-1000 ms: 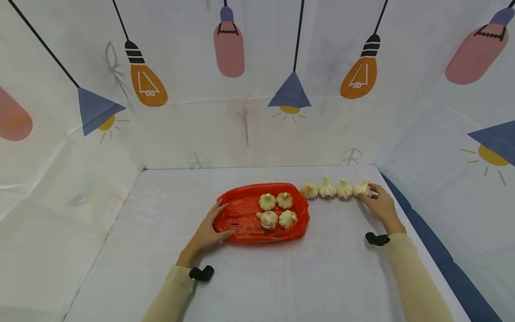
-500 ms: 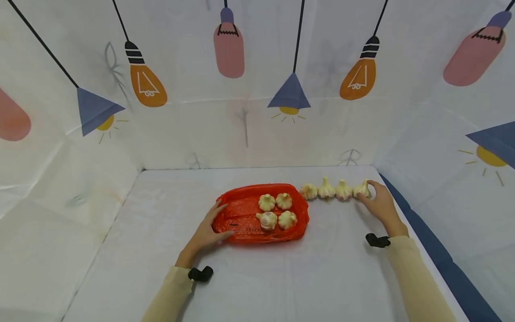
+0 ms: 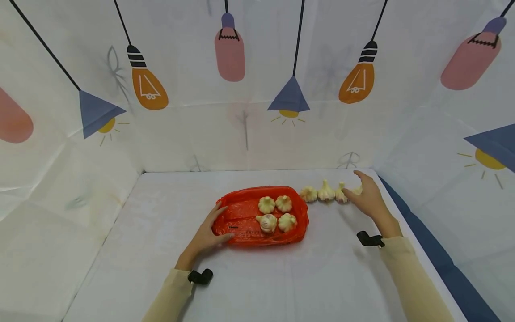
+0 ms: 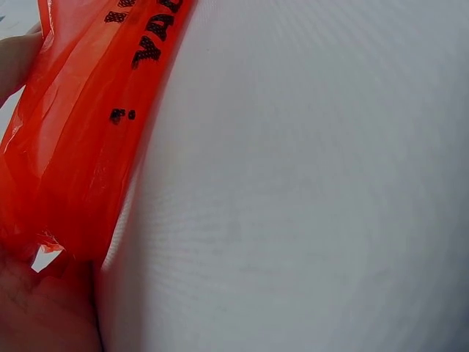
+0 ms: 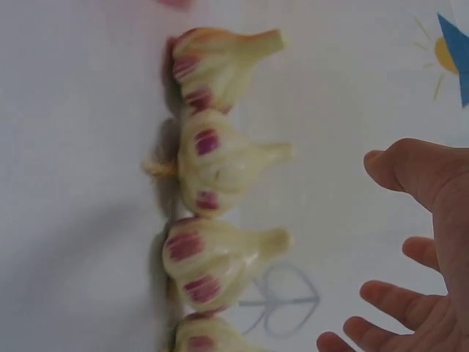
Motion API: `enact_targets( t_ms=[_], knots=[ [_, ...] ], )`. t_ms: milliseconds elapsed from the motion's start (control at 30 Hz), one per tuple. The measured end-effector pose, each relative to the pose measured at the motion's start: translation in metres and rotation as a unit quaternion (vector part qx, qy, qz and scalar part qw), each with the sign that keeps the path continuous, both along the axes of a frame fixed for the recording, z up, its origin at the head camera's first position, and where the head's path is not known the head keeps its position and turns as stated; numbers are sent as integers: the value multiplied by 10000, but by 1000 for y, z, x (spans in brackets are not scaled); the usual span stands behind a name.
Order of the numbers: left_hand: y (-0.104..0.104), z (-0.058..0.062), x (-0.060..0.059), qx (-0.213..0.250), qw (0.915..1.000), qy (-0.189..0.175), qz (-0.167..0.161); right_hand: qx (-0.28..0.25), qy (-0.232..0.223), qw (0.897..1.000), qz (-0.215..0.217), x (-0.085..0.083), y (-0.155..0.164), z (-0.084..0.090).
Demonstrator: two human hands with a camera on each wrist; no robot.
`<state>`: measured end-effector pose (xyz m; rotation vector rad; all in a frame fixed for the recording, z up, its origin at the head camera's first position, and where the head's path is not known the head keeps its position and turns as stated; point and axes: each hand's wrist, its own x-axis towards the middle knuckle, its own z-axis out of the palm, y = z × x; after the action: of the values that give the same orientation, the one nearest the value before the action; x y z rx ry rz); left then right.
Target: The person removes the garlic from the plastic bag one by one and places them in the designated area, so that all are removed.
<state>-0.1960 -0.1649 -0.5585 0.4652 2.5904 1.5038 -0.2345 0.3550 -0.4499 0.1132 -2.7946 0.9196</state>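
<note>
A tray covered in red plastic film (image 3: 241, 210) lies mid-table and bears several garlic bulbs (image 3: 267, 205). My left hand (image 3: 207, 232) holds its left end, thumb along the front rim and fingers at the back rim. In the left wrist view, the red film (image 4: 80, 147) with black print runs up from the palm. Right of the tray, several more garlic bulbs (image 3: 326, 191) stand in a row, stems up. Over the row's right end is my right hand (image 3: 368, 197), thumb and fingers spread, holding nothing. The right wrist view shows the bulbs (image 5: 227, 161) apart from the fingers (image 5: 399, 304).
The white table (image 3: 257, 286) extends in front of both arms. A white sheet printed with lamps and bulbs (image 3: 257, 125) hangs behind and on both sides. Dark blue material (image 3: 434, 250) lies along the table's right edge. Each wrist wears a black camera mount (image 3: 200, 276).
My right hand has let go of the row's rightmost garlic bulb and lifted a little, its fingers spreading wider. My left hand stays at the tray's end.
</note>
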Motion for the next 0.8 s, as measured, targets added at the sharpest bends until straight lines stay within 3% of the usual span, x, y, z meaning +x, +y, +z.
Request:
enact_targets(
  t_ms=[233, 800],
  knots=[
    [-1, 0, -1, 99, 9999, 121, -40, 104, -302, 9983, 493, -2, -41, 14],
    [-1, 1, -1, 108, 9998, 148, -54, 144, -365, 9858, 1631, 12, -111, 25]
  ],
)
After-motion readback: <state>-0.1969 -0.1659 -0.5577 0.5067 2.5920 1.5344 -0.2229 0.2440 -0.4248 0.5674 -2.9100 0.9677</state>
